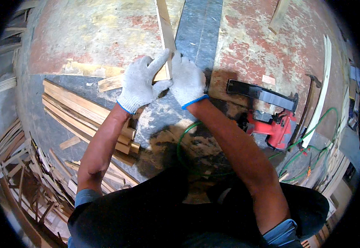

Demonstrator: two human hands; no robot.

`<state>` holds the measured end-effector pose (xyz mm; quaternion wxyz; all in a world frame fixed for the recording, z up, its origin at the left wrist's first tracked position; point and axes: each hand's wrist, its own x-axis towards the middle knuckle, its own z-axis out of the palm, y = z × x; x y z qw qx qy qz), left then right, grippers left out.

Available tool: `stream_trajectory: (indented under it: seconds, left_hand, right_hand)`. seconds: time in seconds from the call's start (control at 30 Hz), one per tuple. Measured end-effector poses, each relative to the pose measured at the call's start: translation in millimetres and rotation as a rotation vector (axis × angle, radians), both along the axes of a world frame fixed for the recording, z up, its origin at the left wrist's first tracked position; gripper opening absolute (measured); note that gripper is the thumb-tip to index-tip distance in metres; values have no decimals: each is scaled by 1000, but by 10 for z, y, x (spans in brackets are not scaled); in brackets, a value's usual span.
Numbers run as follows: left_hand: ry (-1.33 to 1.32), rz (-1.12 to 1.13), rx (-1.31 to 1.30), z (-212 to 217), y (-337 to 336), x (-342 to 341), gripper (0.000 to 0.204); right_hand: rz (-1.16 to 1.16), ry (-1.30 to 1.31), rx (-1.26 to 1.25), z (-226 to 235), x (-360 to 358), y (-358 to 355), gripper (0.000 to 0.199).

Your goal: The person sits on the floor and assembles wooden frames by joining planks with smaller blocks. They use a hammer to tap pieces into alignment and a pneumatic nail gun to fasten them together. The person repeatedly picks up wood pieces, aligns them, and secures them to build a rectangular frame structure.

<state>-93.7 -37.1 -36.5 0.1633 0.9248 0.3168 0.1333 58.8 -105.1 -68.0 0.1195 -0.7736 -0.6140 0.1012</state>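
Two hands in pale knitted gloves with blue cuffs meet at the near end of a long wooden strip (164, 33), which serves here as the landmark. Left of the strip, the left hand (140, 82) has its thumb and index finger spread apart, the index fingertip at the strip's side and the thumb by its end. Right of it, the right hand (187, 80) lays bent fingers along its edge; whether they close around it I cannot tell.

A shorter wooden piece (109, 83) lies crosswise at the strip's near end, partly behind the left hand. To the left of the strip and nearer the person is a stack of lumber (78, 111). To its right and nearer sits a red and black nail gun (277, 128), with a hammer (309, 103) and a white slat (322, 91) farther right. A green hose (180, 144) curves nearer than the strip's end.
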Motion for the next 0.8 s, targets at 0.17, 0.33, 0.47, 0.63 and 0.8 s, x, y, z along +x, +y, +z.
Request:
stream_trajectory:
  seconds: [0.17, 0.33, 0.47, 0.63, 0.8]
  left_hand:
    - [10, -1, -15, -33, -11, -25, 78]
    - [81, 8, -56, -6, -39, -24, 81]
    - [16, -15, -5, -55, -40, -26, 78]
    - [42, -11, -9, -1, -56, -1, 78]
    - [-48, -29, 28, -38, -53, 6, 77]
  right_hand:
    - [-1, -1, 22, -22, -12, -11, 38]
    - [-15, 15, 1, 31, -16, -43, 37]
    - [-51, 35, 28, -6, -9, -44, 38]
    - [-17, 42, -12, 57, 6, -81, 42]
    - [-24, 45, -66, 66, -18, -78, 40]
